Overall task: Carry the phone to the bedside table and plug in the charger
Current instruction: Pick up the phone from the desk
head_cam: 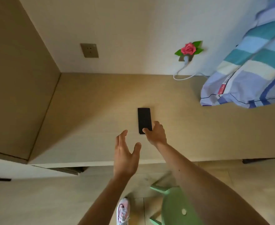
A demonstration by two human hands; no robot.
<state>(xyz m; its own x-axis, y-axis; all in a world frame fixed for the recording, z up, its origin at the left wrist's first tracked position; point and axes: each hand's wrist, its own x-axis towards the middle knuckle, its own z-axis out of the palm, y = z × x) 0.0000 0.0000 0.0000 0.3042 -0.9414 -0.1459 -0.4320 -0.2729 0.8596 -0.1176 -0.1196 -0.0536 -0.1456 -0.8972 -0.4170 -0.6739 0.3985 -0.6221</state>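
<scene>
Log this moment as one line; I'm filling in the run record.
phase: placing | right hand: on flat black phone | left hand: open, empty | white charger cable: in wall socket, not connected

One phone (144,120), two sockets (89,50), one stool (179,207)

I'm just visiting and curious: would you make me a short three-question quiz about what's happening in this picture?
1. True or false: the phone lies flat on the wooden table, screen dark.
2. Which hand touches the phone? A) the left hand B) the right hand C) both
3. Fill in: the white cable runs from a charger plugged into the wall just below a paper ____.

Key
1. True.
2. B: the right hand's fingers rest on the phone's near end; the left hand is open, off to the side, touching nothing.
3. Rose.
</scene>
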